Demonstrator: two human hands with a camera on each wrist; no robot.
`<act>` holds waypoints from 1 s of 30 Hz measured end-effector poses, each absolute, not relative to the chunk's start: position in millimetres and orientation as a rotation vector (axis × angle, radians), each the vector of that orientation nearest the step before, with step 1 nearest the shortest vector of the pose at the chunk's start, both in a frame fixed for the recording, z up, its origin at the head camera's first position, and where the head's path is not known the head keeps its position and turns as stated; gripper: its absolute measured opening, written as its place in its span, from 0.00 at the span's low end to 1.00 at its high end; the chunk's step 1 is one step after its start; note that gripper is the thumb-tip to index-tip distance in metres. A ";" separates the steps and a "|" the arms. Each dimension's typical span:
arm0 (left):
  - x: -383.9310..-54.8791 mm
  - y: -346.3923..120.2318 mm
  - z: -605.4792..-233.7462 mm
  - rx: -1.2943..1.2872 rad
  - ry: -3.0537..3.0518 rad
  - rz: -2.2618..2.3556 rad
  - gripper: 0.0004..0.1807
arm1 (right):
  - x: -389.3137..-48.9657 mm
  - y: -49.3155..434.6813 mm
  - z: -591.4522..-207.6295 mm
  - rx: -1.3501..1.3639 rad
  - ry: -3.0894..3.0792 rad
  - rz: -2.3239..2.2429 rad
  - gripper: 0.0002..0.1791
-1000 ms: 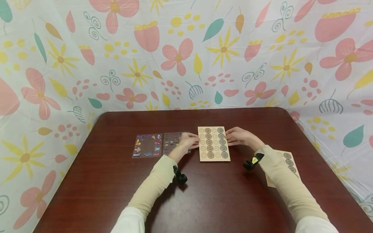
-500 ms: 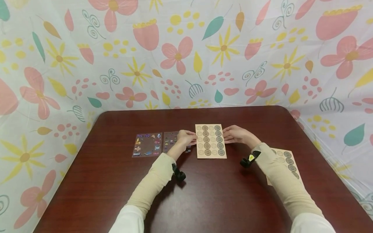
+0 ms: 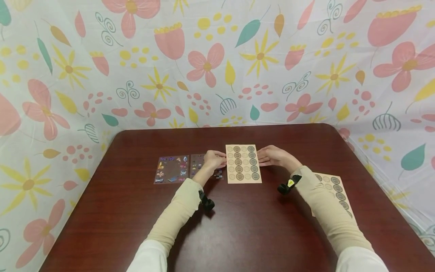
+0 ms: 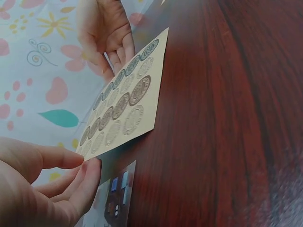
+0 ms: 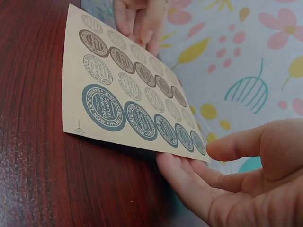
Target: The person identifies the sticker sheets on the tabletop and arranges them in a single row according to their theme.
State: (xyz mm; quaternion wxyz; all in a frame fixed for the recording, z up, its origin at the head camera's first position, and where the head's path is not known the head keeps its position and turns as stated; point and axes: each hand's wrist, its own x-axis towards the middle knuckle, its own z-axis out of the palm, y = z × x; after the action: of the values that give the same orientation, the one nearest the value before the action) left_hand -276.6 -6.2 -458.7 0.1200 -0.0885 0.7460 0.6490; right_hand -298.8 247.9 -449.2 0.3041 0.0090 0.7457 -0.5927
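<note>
A tan sticker sheet with rows of round brown, dark and pale seals is held between both hands. My left hand pinches its left edge; in the left wrist view the thumb and index finger meet at the edge of the sheet. My right hand holds the opposite edge, and in the right wrist view its fingers lie under the sheet with the thumb at the rim. Seen from the wrists, the sheet slants above the table. Beside the left hand lies a clear sticker sheet, partly covered by that hand.
Another clear sheet with small colourful stickers lies farther left on the dark wooden table. A second tan seal sheet lies at the right, partly under the right forearm. A floral curtain hangs behind the table.
Both hands have shifted a little to the left and slightly away, carrying the tan sticker sheet along. More of the tan sheet under the right forearm shows. The clear sheets stay put.
</note>
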 end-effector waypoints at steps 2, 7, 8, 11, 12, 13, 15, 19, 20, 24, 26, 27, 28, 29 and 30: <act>-276.4 -7.2 -457.3 -0.248 2.205 1.868 0.11 | -299.0 246.9 -449.3 0.032 1.972 -1.578 0.27; -276.4 -8.0 -455.5 -0.248 2.263 1.800 0.11 | -298.3 246.3 -448.5 0.029 1.975 -1.574 0.26; -276.7 -7.8 -455.9 -0.251 2.278 1.791 0.11 | -298.0 246.3 -448.2 0.017 1.979 -1.568 0.27; -278.2 -7.3 -457.6 -0.259 2.328 1.765 0.11 | -297.8 245.3 -447.4 0.011 1.983 -1.561 0.26; -278.4 -7.4 -458.1 -0.261 2.343 1.756 0.11 | -298.0 245.1 -447.2 0.012 1.982 -1.558 0.26; -278.5 -7.6 -458.4 -0.262 2.358 1.748 0.11 | -298.0 244.7 -446.7 0.010 1.981 -1.556 0.27; -278.2 -8.1 -458.7 -0.260 2.373 1.741 0.10 | -298.3 243.9 -446.5 0.023 1.976 -1.556 0.26; -276.4 -8.9 -458.3 -0.256 2.377 1.748 0.09 | -298.5 241.9 -445.9 0.029 1.973 -1.550 0.26; -276.1 -8.9 -458.2 -0.255 2.376 1.750 0.09 | -298.6 241.5 -445.9 0.031 1.976 -1.547 0.26; -275.4 -8.9 -457.9 -0.253 2.368 1.764 0.08 | -299.1 239.6 -444.9 0.048 1.994 -1.543 0.26; -275.2 -9.0 -457.6 -0.253 2.360 1.770 0.08 | -299.5 238.9 -444.4 0.057 2.008 -1.536 0.26; -275.0 -9.0 -457.6 -0.253 2.356 1.773 0.08 | -299.5 238.5 -443.9 0.060 2.015 -1.531 0.26; -274.9 -8.9 -457.7 -0.253 2.352 1.774 0.08 | -299.5 238.2 -443.6 0.066 2.022 -1.526 0.26; -274.8 -8.9 -457.9 -0.254 2.349 1.775 0.08 | -299.3 237.8 -443.1 0.065 2.030 -1.518 0.26; -274.7 -8.9 -458.2 -0.255 2.346 1.774 0.08 | -299.0 237.3 -442.7 0.063 2.038 -1.510 0.26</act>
State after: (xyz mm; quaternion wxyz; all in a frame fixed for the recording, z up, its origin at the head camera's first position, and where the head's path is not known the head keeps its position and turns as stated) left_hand -274.7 -8.9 -458.2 0.0946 -0.0859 0.7911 0.5982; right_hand -299.0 237.3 -442.7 0.2975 0.0239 0.7670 -0.5681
